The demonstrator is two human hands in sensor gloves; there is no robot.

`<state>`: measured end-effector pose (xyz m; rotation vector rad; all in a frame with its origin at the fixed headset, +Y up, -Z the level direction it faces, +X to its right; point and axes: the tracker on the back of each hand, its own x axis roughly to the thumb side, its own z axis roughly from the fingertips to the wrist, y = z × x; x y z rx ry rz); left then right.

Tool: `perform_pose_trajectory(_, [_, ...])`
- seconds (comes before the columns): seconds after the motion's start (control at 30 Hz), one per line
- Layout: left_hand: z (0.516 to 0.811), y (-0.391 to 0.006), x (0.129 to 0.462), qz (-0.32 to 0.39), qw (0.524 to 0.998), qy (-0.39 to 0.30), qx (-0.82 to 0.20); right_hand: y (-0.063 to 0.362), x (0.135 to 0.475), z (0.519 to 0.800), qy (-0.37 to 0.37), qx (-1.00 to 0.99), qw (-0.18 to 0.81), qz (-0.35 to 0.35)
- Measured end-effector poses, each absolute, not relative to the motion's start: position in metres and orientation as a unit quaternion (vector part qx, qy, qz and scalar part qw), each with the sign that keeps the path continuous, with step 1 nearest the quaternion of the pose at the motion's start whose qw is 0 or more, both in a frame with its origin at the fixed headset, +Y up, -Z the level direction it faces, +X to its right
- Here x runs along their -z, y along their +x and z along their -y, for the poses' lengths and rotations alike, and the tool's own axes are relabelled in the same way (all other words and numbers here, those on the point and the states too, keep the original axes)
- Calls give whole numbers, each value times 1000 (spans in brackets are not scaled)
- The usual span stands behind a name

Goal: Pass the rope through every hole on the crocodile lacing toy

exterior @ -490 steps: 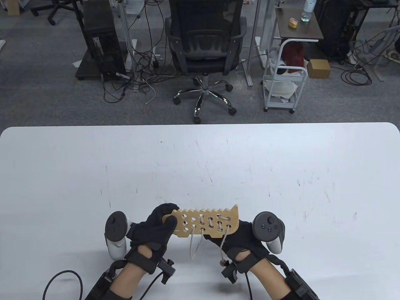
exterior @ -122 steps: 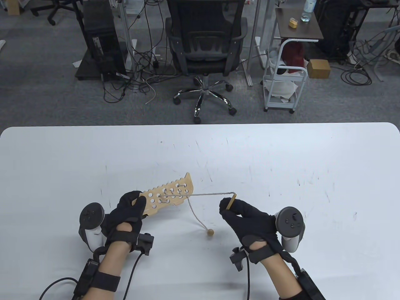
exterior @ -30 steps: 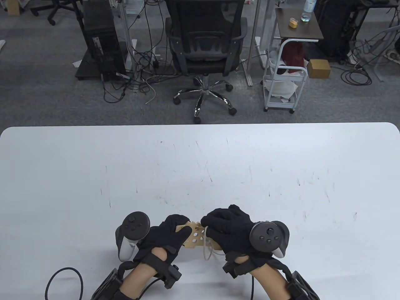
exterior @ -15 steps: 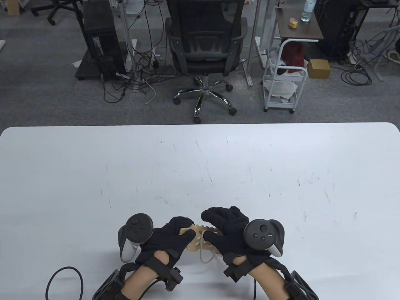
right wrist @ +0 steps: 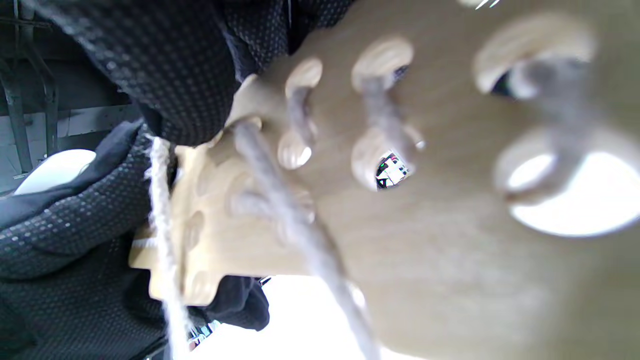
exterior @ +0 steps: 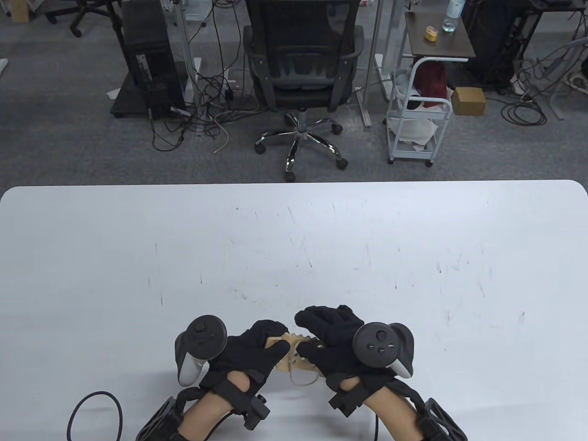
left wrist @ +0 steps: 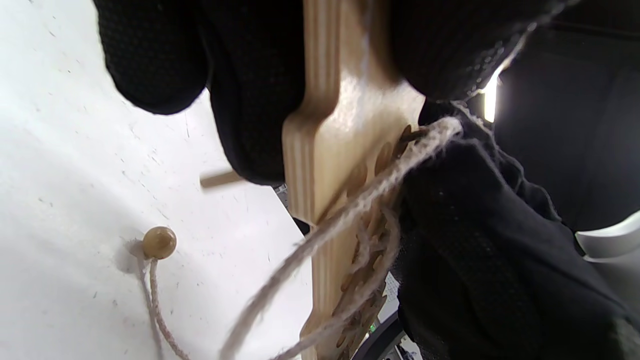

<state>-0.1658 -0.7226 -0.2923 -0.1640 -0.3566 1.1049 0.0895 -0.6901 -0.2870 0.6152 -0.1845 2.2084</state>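
White worktop [exterior: 294, 239]. Low centre: crocodile board [exterior: 294, 353] gripped at its left end by left hand [exterior: 250, 358], right end under closed right hand [exterior: 330, 340], seemingly holding. Rope [left wrist: 350, 215] laced through holes; bead [left wrist: 159, 242] resting on worktop.

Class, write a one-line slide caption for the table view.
Two black-gloved hands, left hand and right hand, hold a pale wooden lacing board above a white table.

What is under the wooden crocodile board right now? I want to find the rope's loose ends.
In the left wrist view, the rope's bead lies on the table below the board, with a wooden stick tip showing past the left hand; the rest is covered.
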Motion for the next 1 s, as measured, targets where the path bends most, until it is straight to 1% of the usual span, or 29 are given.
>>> perform_pose_trajectory(0.57, [722, -192, 306, 118, 812, -65, -568, 124, 300, 679, 179, -861, 460, 121])
perform_pose_trajectory(0.83, [720, -206, 311, 100, 793, -54, -598, 150, 312, 682, 127, -853, 486, 139])
perform_pose_trajectory(1.0, [716, -212, 312, 101, 779, -44, -618, 162, 319, 691, 97, -847, 506, 130])
